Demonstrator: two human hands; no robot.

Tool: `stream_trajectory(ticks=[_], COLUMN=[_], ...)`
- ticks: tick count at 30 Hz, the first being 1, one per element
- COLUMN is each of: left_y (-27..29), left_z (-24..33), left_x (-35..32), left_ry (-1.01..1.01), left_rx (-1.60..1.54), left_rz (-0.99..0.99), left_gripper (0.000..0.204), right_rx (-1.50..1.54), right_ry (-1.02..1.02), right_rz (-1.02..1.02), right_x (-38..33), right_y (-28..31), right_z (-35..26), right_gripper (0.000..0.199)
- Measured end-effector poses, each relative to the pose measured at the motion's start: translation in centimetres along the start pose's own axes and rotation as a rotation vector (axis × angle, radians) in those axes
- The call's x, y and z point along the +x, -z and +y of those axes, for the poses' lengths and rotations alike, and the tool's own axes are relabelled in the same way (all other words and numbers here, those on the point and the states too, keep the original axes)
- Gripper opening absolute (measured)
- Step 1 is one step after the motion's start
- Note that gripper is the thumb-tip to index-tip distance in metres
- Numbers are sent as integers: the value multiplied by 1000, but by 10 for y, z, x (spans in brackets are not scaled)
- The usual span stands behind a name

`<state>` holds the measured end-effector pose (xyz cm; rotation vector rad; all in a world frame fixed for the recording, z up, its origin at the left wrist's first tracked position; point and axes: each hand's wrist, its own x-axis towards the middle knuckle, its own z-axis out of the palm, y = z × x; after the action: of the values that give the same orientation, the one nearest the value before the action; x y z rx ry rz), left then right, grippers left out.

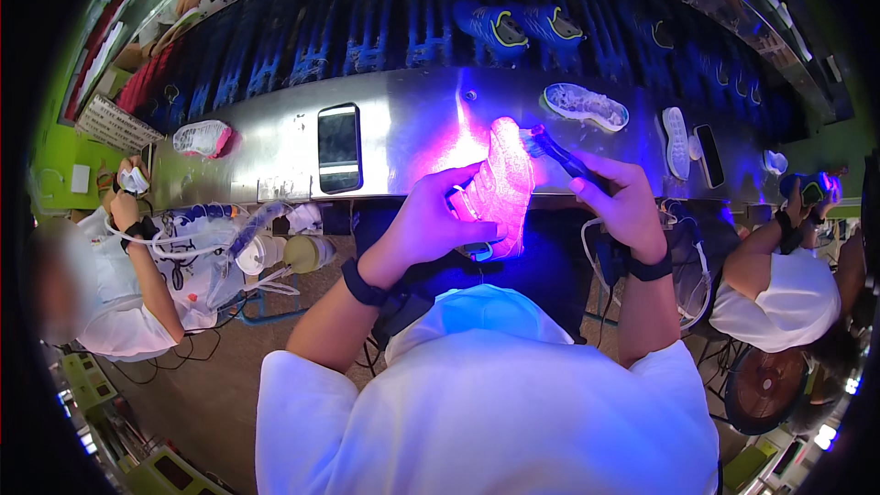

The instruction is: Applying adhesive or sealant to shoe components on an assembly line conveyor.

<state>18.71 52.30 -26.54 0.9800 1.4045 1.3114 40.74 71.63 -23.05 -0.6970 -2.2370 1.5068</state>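
My left hand (433,217) grips a shoe upper (502,185) that glows pink under violet light, holding it upright in front of the metal shelf (403,128). My right hand (623,200) holds a dark-handled brush (559,154) whose pale bristles touch the top of the shoe. Both wrists wear dark bands. My white shirt fills the lower part of the view.
A dark phone (339,148) lies on the shelf to the left, with a pinkish shoe upper (203,138) further left. Two soles (585,104) (675,142) and another phone (709,156) lie to the right. Blue shoes (521,27) ride the conveyor behind. Co-workers in white stand at both sides.
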Motion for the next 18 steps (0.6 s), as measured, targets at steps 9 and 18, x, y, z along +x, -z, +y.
stream_trajectory(ticks=[9, 18], left_y=[6, -4], left_z=[-1, 11], left_x=[-3, -6], left_ry=[65, 218], left_rx=[-17, -187], left_rz=[-45, 34], left_gripper=[61, 39], right_rx=[4, -81], right_ry=[-103, -92], right_rz=[-73, 22], right_x=[-8, -18], right_y=[6, -11], right_z=[-5, 12], right_gripper=[39, 37])
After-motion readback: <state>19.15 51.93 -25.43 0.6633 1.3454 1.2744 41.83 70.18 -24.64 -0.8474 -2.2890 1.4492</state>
